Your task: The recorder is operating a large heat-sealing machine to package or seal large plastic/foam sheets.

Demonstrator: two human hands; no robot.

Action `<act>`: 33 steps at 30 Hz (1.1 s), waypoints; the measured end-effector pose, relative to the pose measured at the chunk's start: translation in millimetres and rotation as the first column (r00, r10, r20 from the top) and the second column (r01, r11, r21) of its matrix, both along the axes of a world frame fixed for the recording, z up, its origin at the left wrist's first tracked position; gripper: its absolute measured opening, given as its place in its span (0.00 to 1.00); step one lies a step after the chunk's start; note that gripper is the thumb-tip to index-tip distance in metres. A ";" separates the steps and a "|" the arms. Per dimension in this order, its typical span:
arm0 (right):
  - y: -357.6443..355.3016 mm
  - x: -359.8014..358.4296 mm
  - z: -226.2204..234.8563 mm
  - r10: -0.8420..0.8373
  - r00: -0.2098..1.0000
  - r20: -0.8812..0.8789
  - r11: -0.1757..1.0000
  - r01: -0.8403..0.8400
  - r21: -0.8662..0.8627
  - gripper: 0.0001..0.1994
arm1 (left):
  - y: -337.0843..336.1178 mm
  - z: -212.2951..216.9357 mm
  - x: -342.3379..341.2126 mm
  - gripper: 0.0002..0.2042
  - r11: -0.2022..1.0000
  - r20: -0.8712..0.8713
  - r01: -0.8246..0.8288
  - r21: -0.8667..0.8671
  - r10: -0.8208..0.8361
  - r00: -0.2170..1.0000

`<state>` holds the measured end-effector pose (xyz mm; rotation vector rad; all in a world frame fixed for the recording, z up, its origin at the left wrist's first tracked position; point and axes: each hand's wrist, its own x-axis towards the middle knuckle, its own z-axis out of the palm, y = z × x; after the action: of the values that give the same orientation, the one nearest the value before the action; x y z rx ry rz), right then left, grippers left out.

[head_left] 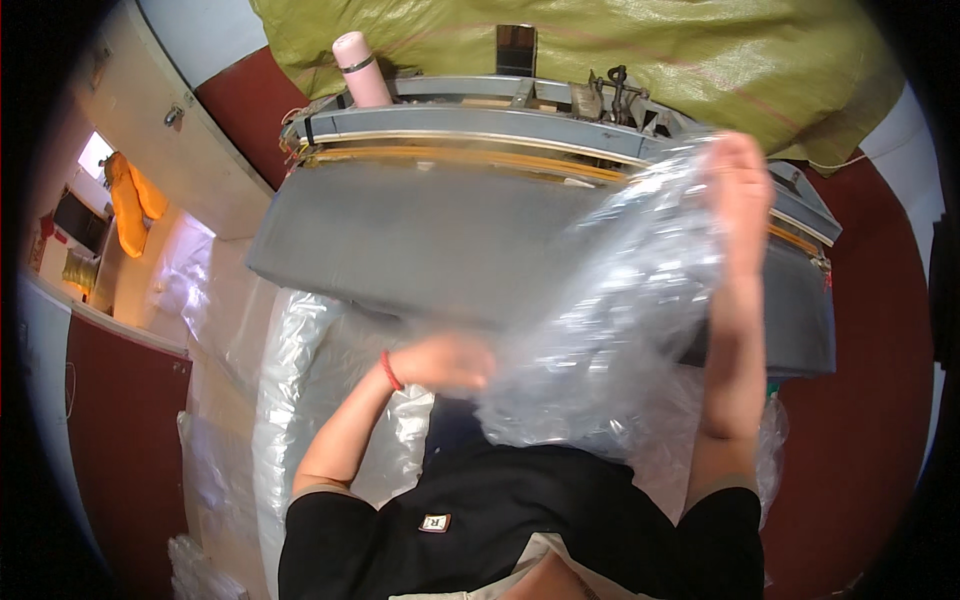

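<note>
My right hand (740, 190) is raised over the right part of a grey covered work surface (400, 230). Its fingers look closed on the upper end of a clear plastic sheet (620, 300), which hangs crumpled and motion-blurred down toward my lap. My left hand (445, 362), with a red cord bracelet at the wrist, is by the near edge of the grey surface, just left of the sheet. Motion smears its fingers, so I cannot see whether it touches the plastic.
Behind the surface runs a metal frame (450, 122) with orange strips. A pink bottle (362, 72) stands on it; dark clamps (617, 92) are at its right. Olive-green sheeting (660, 50) covers the back. More clear plastic (290, 400) lies at the left, near an open doorway.
</note>
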<state>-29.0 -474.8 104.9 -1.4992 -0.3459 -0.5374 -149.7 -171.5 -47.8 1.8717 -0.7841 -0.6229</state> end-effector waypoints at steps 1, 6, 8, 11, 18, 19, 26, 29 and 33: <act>-25.3 2.6 7.9 -0.099 0.995 -0.007 0.994 0.099 0.034 0.04 | 4.1 -38.1 -15.1 0.09 0.995 -0.181 0.077 0.064 -0.064 0.981; -172.2 41.3 -21.8 -0.399 0.912 0.101 0.916 0.390 0.092 0.09 | 116.8 -115.7 -62.7 0.14 0.864 -0.126 -0.223 0.452 0.309 0.943; -218.4 38.0 -44.2 -0.428 0.902 0.064 0.904 0.426 0.038 0.10 | 197.3 -87.7 -54.6 0.11 0.542 0.316 -0.511 0.667 0.415 0.853; -247.6 37.1 -84.0 -0.567 0.824 0.023 0.807 0.561 -0.184 0.10 | 294.6 7.9 -35.6 0.11 -0.005 0.785 -0.950 0.313 0.563 0.256; -329.7 9.4 -143.8 -0.731 0.682 -0.004 0.682 0.730 -0.046 0.12 | 184.1 111.4 70.0 0.14 0.018 0.696 -0.873 -0.487 0.612 -0.376; -364.6 4.9 -160.7 -0.766 0.642 0.007 0.635 0.759 -0.141 0.12 | 180.3 81.3 83.1 0.16 0.166 0.748 -0.951 -0.259 0.658 -0.088; -453.6 -54.6 -191.3 -0.970 0.240 0.038 0.073 0.437 -0.897 0.14 | 238.8 -27.0 131.5 0.33 -0.041 0.761 -0.944 0.328 0.604 0.238; -423.1 -50.3 -177.8 -0.963 0.174 0.207 -0.133 0.358 -0.924 0.16 | 274.6 -32.5 145.3 0.31 -0.047 0.767 -0.918 0.395 0.566 0.301; -380.4 -29.7 -166.0 -0.980 0.153 0.125 -0.052 0.412 -0.910 0.15 | 322.1 -44.1 156.4 0.32 0.002 0.774 -0.979 0.205 0.612 0.163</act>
<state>-58.8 -855.2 -61.1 -2.7168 1.2181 -0.7892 6.6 150.6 -91.9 2.7920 0.6564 0.5569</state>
